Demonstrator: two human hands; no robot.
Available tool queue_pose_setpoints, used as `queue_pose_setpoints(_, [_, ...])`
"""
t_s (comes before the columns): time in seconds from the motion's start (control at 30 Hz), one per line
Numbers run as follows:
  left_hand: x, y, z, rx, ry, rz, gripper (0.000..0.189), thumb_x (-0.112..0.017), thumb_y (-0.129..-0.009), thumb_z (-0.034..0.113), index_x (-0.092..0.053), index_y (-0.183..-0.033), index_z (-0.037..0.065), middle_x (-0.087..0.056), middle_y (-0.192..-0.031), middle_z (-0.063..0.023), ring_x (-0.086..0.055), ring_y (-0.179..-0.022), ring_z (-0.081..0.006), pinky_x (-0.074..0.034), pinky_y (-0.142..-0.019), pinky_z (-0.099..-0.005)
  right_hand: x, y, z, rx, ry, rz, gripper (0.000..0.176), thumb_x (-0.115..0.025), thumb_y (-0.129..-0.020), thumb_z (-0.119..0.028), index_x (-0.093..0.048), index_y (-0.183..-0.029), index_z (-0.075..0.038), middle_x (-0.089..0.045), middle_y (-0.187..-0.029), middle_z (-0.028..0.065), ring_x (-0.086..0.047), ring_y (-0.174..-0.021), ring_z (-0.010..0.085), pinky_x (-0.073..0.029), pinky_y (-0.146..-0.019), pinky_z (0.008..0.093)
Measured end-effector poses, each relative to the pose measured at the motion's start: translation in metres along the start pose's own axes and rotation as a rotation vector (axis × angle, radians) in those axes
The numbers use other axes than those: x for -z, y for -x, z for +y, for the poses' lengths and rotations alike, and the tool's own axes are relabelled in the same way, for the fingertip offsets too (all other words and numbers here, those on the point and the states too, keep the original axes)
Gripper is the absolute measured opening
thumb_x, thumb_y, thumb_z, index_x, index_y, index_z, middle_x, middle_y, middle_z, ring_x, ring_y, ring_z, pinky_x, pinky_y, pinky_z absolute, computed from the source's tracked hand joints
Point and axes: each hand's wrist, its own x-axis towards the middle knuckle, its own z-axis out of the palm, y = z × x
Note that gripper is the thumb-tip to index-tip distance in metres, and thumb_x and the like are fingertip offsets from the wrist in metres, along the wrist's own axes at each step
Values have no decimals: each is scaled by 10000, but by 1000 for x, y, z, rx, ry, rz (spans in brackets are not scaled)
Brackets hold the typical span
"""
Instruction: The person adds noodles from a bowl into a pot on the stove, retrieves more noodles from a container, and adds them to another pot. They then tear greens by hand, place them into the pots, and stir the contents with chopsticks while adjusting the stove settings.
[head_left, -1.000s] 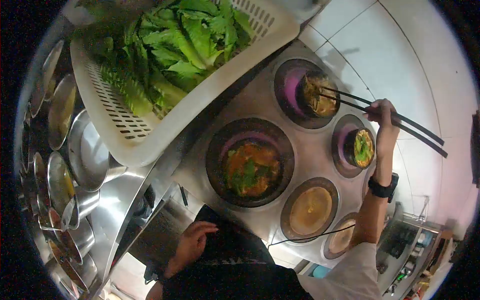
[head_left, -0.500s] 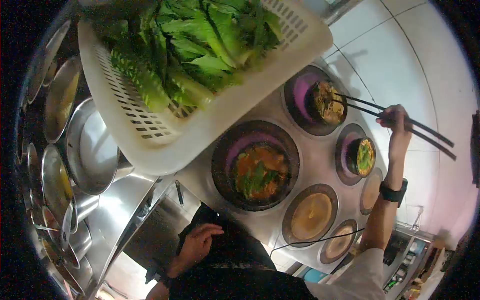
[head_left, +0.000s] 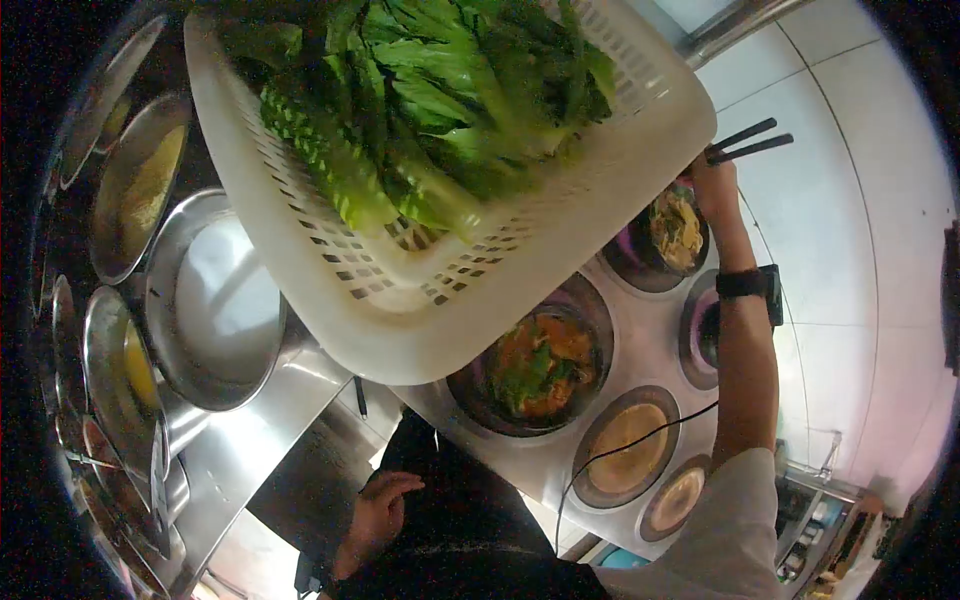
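A pair of black chopsticks point(head_left: 755, 142) is held in my right hand point(head_left: 713, 182), at the right edge of the white basket. The fingers are closed round them, and their lower ends are hidden. Just below that hand, a pot with pale and green food point(head_left: 677, 230) sits in a stove opening. My left hand point(head_left: 383, 508) hangs near the black apron point(head_left: 450, 520), its fingers loosely curled and partly smeared. Leafy greens point(head_left: 430, 100) fill the white basket point(head_left: 400, 340) in the foreground. Beyond its lower rim is a pot of reddish food with greens point(head_left: 543, 365).
Metal bowls, one with white contents point(head_left: 225, 300) and one with yellow contents point(head_left: 145, 195), stand at the left. Round covered openings point(head_left: 627, 440) line the steel stove top point(head_left: 540, 465). A white tiled wall point(head_left: 825, 220) rises at the right. A black cord crosses the stove.
My right hand has moved left and up with the chopsticks, from beside the stove to the basket's edge. The view has shifted, so the basket covers more of the stove. My left hand has barely moved.
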Motion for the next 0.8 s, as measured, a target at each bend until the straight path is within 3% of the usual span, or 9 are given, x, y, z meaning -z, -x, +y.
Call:
queue_pose_setpoints(0.07, [4, 1, 8, 38, 20, 1, 363, -442, -653, -104, -579, -913, 109, -567, -971, -74, -535, -900, -261, -452, -777, -337, -1, 1, -3, -36, 21, 54, 278, -460, -831, -221, -529, -659, -15, -533, -578, 96, -505, -526, 204, -403, -503, 337])
queue_pose_setpoints(0.13, [5, 1, 11, 76, 40, -2, 364, -438, -652, -107, -579, -910, 107, -568, -970, -73, -537, -893, -262, -456, -770, -337, 2, 8, -24, -302, -299, 171, 348, -439, -860, -273, -541, -664, -4, -532, -575, 59, -512, -513, 160, -408, -498, 322])
queue_pose_setpoints(0.17, [4, 1, 8, 41, 23, 10, 359, -441, -654, -106, -579, -908, 107, -568, -971, -72, -539, -889, -262, -454, -772, -339, 6, 7, -9, -254, -342, 124, 340, -434, -867, -266, -530, -836, 58, -581, -758, 121, -594, -631, 201, -518, -547, 267])
queue_pose_setpoints(0.33, [5, -3, 12, -30, 7, 18, 334, -450, -668, -99, -579, -902, 102, -568, -969, -76, -542, -881, -266, -448, -773, -342, 67, 45, -64, -280, -604, 311, 338, -444, -863, -297, -494, -751, 18, -536, -631, 109, -594, -608, 218, -507, -607, 288])
queue_pose_setpoints(0.4, [5, -6, 15, -57, -21, 9, 314, -456, -680, -88, -579, -900, 99, -569, -962, -80, -540, -884, -267, -444, -772, -338, 97, 66, -68, -285, -525, 352, 321, -440, -863, -297, -488, -772, 7, -543, -647, 105, -596, -632, 212, -498, -637, 295])
queue_pose_setpoints(0.47, [6, -10, 23, -79, -18, -1, 311, -453, -681, -86, -579, -899, 96, -570, -958, -81, -540, -885, -268, -442, -774, -338, 112, 82, -64, -185, -506, 388, 332, -447, -865, -300, -497, -749, 7, -527, -671, 96, -584, -608, 201, -503, -574, 294])
queue_pose_setpoints(0.57, [7, -15, 35, -100, -11, -29, 312, -449, -679, -85, -578, -901, 92, -572, -952, -81, -541, -888, -268, -437, -781, -339, 120, 98, -42, -192, -557, 380, 311, -431, -875, -288, -497, -786, 3, -538, -720, 94, -581, -623, 191, -483, -575, 274])
queue_pose_setpoints(0.63, [5, -18, 39, -105, -5, -45, 316, -447, -676, -86, -577, -904, 91, -573, -952, -81, -542, -889, -267, -435, -785, -339, 115, 99, -29, -204, -584, 319, 302, -421, -874, -300, -497, -808, -16, -561, -719, 104, -590, -652, 185, -467, -633, 274])
queue_pose_setpoints(0.8, [-8, -22, 23, -213, -65, -98, 335, -453, -664, -91, -573, -914, 98, -569, -953, -80, -539, -888, -268, -433, -789, -348, 32, 70, 11, -54, -433, 159, 280, -439, -869, -260, -508, -777, -4, -539, -703, 73, -581, -644, 176, -465, -602, 247])
